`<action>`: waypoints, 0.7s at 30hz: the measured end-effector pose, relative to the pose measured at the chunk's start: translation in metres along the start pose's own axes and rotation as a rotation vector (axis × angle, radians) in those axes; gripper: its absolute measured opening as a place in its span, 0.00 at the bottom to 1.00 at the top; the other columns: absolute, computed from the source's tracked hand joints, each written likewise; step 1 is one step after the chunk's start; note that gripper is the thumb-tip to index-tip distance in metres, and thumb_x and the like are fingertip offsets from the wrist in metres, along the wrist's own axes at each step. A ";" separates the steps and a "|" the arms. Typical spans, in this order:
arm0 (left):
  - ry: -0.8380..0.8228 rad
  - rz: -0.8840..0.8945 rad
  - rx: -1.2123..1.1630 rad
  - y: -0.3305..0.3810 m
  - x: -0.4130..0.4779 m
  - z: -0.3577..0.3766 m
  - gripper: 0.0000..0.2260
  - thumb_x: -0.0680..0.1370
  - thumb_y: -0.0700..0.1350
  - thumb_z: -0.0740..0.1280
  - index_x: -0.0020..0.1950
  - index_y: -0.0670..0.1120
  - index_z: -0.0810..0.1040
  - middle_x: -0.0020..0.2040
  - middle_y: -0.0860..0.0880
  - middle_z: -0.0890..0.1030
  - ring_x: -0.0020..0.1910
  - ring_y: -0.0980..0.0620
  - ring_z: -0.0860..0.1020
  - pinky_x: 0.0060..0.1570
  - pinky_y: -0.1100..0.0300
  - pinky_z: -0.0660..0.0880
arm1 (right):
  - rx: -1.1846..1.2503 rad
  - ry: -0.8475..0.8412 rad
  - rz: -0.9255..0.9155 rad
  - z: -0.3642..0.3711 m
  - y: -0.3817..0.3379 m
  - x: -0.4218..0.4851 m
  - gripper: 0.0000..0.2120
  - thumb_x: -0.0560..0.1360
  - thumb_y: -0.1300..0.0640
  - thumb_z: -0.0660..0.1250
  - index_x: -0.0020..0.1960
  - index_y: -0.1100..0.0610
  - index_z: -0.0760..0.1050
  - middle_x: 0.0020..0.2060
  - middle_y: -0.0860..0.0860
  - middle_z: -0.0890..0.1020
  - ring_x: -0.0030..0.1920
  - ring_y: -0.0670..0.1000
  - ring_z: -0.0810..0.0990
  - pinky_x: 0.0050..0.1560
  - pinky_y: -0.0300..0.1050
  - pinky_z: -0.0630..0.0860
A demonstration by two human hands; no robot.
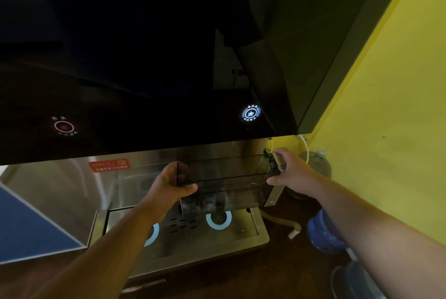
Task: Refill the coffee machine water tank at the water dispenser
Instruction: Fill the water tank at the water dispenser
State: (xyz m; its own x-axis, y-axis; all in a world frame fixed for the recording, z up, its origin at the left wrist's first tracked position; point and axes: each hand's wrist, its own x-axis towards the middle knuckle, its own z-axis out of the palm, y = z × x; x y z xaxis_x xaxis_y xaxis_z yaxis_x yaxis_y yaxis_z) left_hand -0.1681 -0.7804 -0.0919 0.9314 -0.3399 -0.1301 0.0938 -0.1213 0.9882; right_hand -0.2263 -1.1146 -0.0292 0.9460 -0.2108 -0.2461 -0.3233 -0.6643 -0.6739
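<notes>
Water tank (pixel 224 178), clear and rectangular, is held under the dispenser's black front panel (pixel 144 69), above the steel drip tray (pixel 241 233); left hand (pixel 172 184) is clamped around its left end; right hand (pixel 290 170) pinches its right end, thumb below, fingers on top.

The water tank (pixel 224 182) is a long, clear smoky-plastic box, open at the top, held level and lengthways left to right under the dispenser's dark overhang; the left hand (pixel 172 184) clasps its left end, the right hand (pixel 289 173) its right end; the water dispenser (pixel 144 69) has a glossy black front panel with a lit white button (pixel 251 113) at the right and a dim red button (pixel 63 126) at the left; its steel drip tray (pixel 258 228) lies below the tank.
</notes>
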 end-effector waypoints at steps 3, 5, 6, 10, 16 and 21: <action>-0.015 0.023 0.006 0.000 -0.002 0.000 0.20 0.73 0.31 0.73 0.61 0.48 0.77 0.51 0.47 0.86 0.53 0.50 0.85 0.51 0.54 0.82 | 0.041 -0.008 0.004 -0.002 0.002 -0.003 0.38 0.70 0.62 0.78 0.75 0.53 0.63 0.56 0.45 0.71 0.52 0.45 0.73 0.38 0.31 0.68; -0.025 0.039 0.007 0.003 -0.003 0.001 0.24 0.73 0.32 0.73 0.64 0.52 0.76 0.53 0.48 0.85 0.55 0.53 0.84 0.54 0.53 0.82 | 0.050 -0.020 0.006 -0.005 0.002 -0.004 0.39 0.70 0.62 0.78 0.75 0.52 0.63 0.56 0.46 0.72 0.49 0.43 0.73 0.37 0.30 0.68; -0.032 0.042 -0.002 0.004 -0.003 0.002 0.26 0.73 0.32 0.73 0.66 0.54 0.75 0.55 0.48 0.84 0.56 0.54 0.83 0.56 0.53 0.82 | 0.048 -0.022 0.005 -0.006 0.002 -0.004 0.39 0.70 0.61 0.79 0.75 0.52 0.63 0.59 0.47 0.72 0.49 0.42 0.73 0.37 0.30 0.68; -0.008 0.026 -0.046 0.010 0.000 0.003 0.31 0.71 0.34 0.76 0.71 0.51 0.72 0.59 0.46 0.82 0.58 0.50 0.82 0.59 0.48 0.80 | 0.046 -0.015 -0.004 -0.011 -0.002 -0.004 0.41 0.69 0.59 0.80 0.75 0.50 0.63 0.61 0.48 0.70 0.51 0.45 0.76 0.40 0.33 0.71; 0.049 0.029 -0.122 0.016 -0.002 0.012 0.22 0.73 0.32 0.73 0.58 0.54 0.74 0.52 0.49 0.80 0.46 0.60 0.83 0.39 0.69 0.79 | 0.083 -0.020 -0.005 -0.010 -0.001 -0.004 0.40 0.69 0.60 0.80 0.75 0.52 0.64 0.61 0.48 0.72 0.60 0.50 0.73 0.41 0.32 0.70; 0.045 0.021 -0.193 0.017 -0.002 0.010 0.22 0.65 0.44 0.80 0.55 0.53 0.77 0.49 0.46 0.78 0.51 0.47 0.79 0.48 0.59 0.76 | 0.136 -0.027 0.007 -0.008 0.003 -0.006 0.41 0.68 0.61 0.80 0.75 0.53 0.64 0.64 0.51 0.74 0.62 0.54 0.77 0.53 0.43 0.78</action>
State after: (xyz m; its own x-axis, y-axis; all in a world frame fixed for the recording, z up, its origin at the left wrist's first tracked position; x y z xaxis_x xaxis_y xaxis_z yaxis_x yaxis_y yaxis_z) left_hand -0.1716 -0.7910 -0.0752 0.9483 -0.2976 -0.1103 0.1364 0.0682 0.9883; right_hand -0.2331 -1.1209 -0.0237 0.9436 -0.1943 -0.2681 -0.3311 -0.5590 -0.7602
